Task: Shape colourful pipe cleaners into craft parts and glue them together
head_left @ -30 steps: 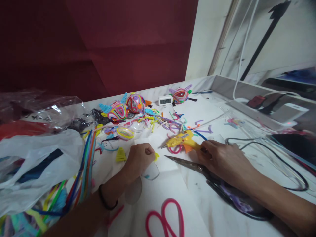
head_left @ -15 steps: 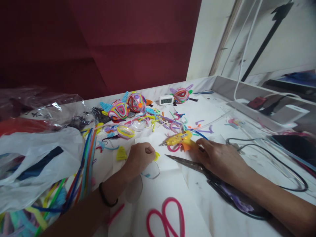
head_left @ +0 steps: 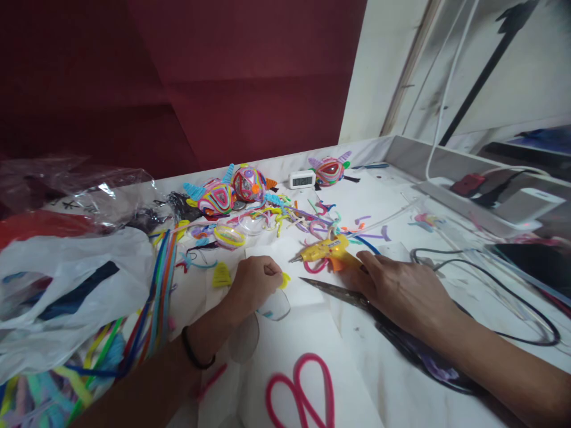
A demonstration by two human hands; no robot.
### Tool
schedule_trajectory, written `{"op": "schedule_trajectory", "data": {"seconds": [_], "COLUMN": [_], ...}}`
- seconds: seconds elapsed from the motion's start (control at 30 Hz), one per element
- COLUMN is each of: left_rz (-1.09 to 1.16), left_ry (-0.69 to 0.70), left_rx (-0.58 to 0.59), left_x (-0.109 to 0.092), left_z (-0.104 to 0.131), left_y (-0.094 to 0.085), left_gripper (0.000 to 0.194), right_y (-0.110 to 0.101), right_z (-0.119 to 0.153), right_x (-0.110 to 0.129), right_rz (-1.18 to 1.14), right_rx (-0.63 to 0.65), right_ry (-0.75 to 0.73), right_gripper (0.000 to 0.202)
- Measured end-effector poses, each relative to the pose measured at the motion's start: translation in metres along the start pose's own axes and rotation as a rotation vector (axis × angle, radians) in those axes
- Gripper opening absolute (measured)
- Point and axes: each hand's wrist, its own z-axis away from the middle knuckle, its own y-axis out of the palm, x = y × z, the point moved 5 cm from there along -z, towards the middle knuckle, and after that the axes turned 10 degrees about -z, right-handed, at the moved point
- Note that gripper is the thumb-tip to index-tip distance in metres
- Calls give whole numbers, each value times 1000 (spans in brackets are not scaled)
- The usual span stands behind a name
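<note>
On the middle of the worktop [head_left: 352,351], head view: hands apart from each other, left hand [head_left: 254,280] with fingers curled in, pinching a small yellow piece [head_left: 286,279] that pokes out at the fingertips. Black band [head_left: 191,355] on left wrist. Right hand [head_left: 392,285] at the handle end of a yellow glue gun [head_left: 325,249]; can't tell if its grip is closed. Gun lies right of the left hand, nozzle pointing left. Dark scissors [head_left: 336,292] just nearer, blades pointing left, handles partly under the right arm. Clear piece [head_left: 277,304] just below left hand, clear oval [head_left: 245,340] nearer. Pink loops [head_left: 331,386] at near edge, on white paper [head_left: 259,380]. Yellow wrapped piece [head_left: 221,276] left of left hand. Far side: two colourful wrapped balls [head_left: 248,183] side by side, white digital clock [head_left: 302,180] to their right, third wrapped ball [head_left: 329,171] beside the clock. Cut scraps [head_left: 307,221] strewn between. Left: pipe-cleaner bundle [head_left: 163,285], white plastic bag [head_left: 129,261]. Far right: white power strip [head_left: 486,211].
</note>
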Motion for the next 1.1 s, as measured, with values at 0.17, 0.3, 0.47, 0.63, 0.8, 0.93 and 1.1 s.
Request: {"op": "schedule_trajectory", "data": {"seconds": [0.17,0.3,0.47,0.63,0.8,0.93,1.1], "left_rz": [-15,16,14,9,68,75,68], "left_ry": [-16,-16,-21,-51,-122,-96,-60], "left_rx": [-7,-5,-8,-22,21,-3,-10], "left_x": [-1,2,5,4,8,12,14], "left_z": [0,-2,-3,-2,-1,-3,-7], "left_y": [-2,-2,-3,-6,-5,-7,-10], "left_gripper": [9,8,8,8,7,8,9], "right_y": [-5,-7,-9,-22,-28,-13,4], "right_z": [2,4,6,15,36,48,52], "right_x": [0,0,-1,7,51,74,73], "right_rz": [8,-10,-22,-94,-366,-372,-348], "right_rx": [-12,-19,-151,-362,-286,-206,-167], "right_ry": [4,3,-26,-215,-724,-898,-903], "right_gripper": [41,41,45,33,25,30,32]}}
